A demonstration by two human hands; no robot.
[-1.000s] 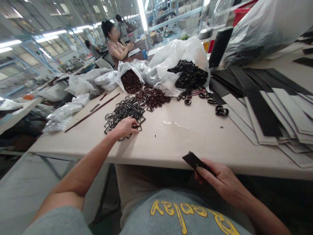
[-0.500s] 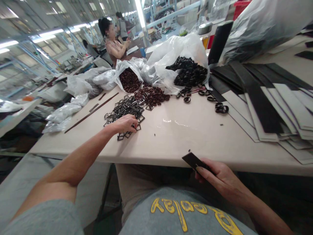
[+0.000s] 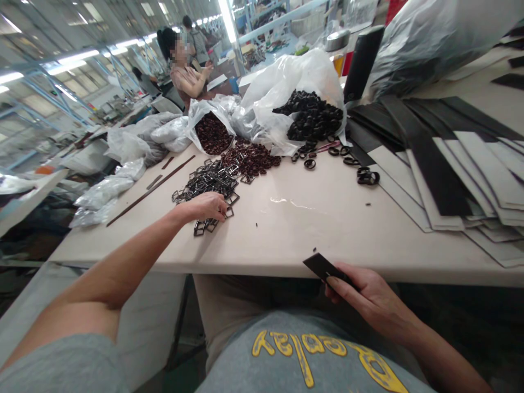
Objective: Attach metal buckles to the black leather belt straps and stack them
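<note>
My left hand [image 3: 213, 206] reaches to the near right side of a heap of dark metal square buckles [image 3: 208, 177]. Its fingers are bent down and pinched together against a buckle [image 3: 230, 212] at the heap's edge; the fingertips are partly hidden. Low on the right, just off the table's front edge, my right hand [image 3: 360, 286] grips a black flat strap piece [image 3: 318, 265] between thumb and fingers. The strap's free end points up and left, and a small pale slit or mark shows near the thumb.
Brown rings [image 3: 254, 158] spill from a plastic bag behind the buckles. Black loops [image 3: 315, 117] fill another bag, with several loose ones beside it. Stacked black and white strips [image 3: 450, 174] cover the right side. A long brown strip [image 3: 151, 190] lies left. A person [image 3: 186, 76] sits beyond.
The whole view has shifted slightly. My left hand stays at the buckles with its fingers bent, and my right hand keeps the strap piece in much the same pose.
</note>
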